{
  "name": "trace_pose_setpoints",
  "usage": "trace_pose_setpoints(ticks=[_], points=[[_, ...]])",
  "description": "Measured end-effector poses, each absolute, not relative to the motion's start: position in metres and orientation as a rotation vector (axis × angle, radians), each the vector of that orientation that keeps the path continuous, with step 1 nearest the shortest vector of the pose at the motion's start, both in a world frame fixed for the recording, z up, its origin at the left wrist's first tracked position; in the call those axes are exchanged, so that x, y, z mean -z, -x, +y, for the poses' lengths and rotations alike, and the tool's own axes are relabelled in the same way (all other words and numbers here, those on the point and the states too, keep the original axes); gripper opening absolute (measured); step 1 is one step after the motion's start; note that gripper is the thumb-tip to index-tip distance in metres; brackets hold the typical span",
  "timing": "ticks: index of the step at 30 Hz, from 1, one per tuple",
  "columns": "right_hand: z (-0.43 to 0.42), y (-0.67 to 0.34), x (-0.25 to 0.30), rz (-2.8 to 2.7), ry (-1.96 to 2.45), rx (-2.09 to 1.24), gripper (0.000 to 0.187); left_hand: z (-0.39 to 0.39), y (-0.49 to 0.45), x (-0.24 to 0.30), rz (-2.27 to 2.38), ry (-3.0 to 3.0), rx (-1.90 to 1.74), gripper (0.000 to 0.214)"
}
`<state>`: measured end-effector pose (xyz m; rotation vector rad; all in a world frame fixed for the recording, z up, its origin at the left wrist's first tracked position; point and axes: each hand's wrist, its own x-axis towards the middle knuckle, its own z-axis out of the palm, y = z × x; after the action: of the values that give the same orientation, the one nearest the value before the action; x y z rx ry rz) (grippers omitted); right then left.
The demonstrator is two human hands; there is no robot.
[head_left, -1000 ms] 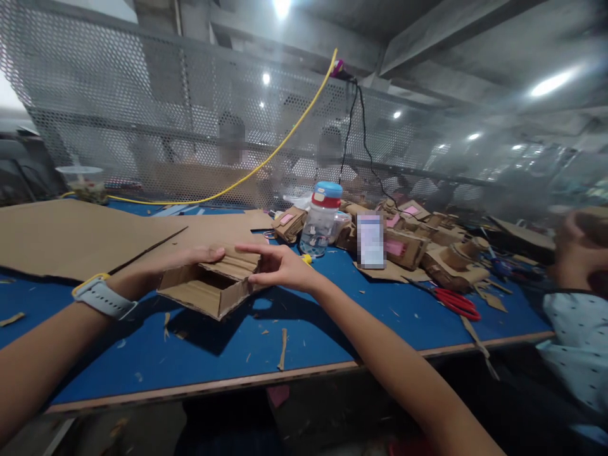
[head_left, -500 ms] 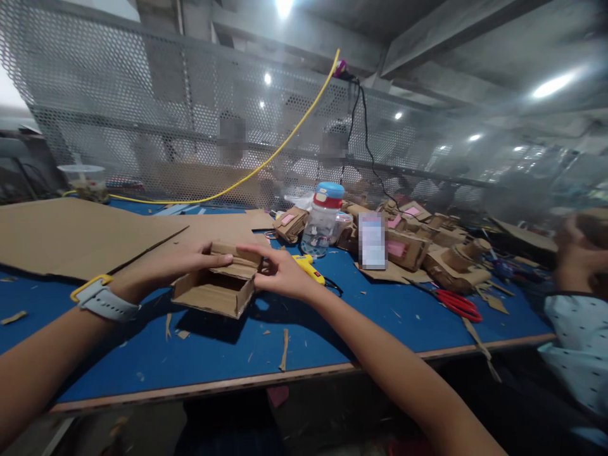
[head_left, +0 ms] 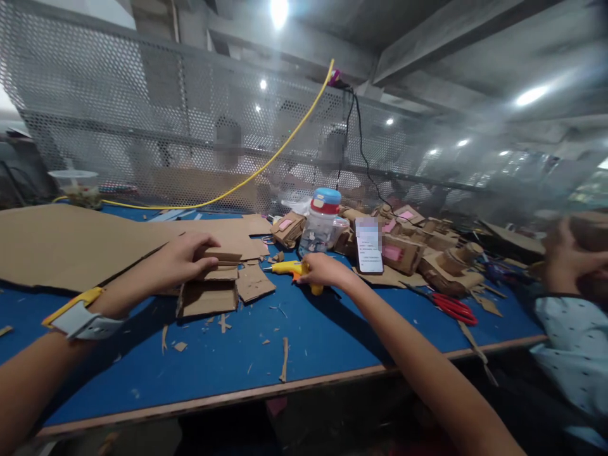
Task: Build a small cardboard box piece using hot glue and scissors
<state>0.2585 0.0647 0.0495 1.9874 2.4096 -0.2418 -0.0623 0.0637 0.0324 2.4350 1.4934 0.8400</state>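
Note:
My left hand [head_left: 187,258], with a watch on its wrist, grips the upper part of a small open cardboard box [head_left: 209,299] between thumb and fingers. The box rests on the blue tabletop, its open side facing me. My right hand [head_left: 323,271] is closed around the handle of a yellow glue gun [head_left: 286,268], whose nozzle points left toward the box. A cardboard piece [head_left: 256,282] lies flat between the box and the glue gun. Fingers hide part of the box's top and the gun's grip.
A water bottle [head_left: 317,229] and a phone [head_left: 369,246] stand behind my right hand. Further right are cardboard models [head_left: 403,251] and red-handled scissors [head_left: 455,308]. A large cardboard sheet [head_left: 90,244] covers the left. Another person's hand [head_left: 565,256] is at far right.
The box has come down onto the table, with my left hand still on it. My right hand has left the box, moved right and taken hold of the glue gun.

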Motion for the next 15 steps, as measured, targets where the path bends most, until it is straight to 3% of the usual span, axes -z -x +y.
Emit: trace_pose_setpoints(ticks=[4,7,9,15], points=[[0.072,-0.275,-0.042,2.441,-1.989,0.425,0.041,0.069,0.066,-0.027,1.546,-2.459,-0.821,0.041],[0.066,-0.287,-0.030,2.611,-2.032,0.568,0.021,0.067,0.066,-0.028,1.564,-2.493,-0.802,0.041],[0.057,-0.293,-0.020,2.821,-1.970,0.496,0.008,0.065,0.065,-0.029,1.571,-2.517,-0.779,0.039],[0.028,-0.299,0.004,3.008,-1.773,0.024,0.013,0.065,0.064,-0.030,1.591,-2.499,-0.746,0.034]])
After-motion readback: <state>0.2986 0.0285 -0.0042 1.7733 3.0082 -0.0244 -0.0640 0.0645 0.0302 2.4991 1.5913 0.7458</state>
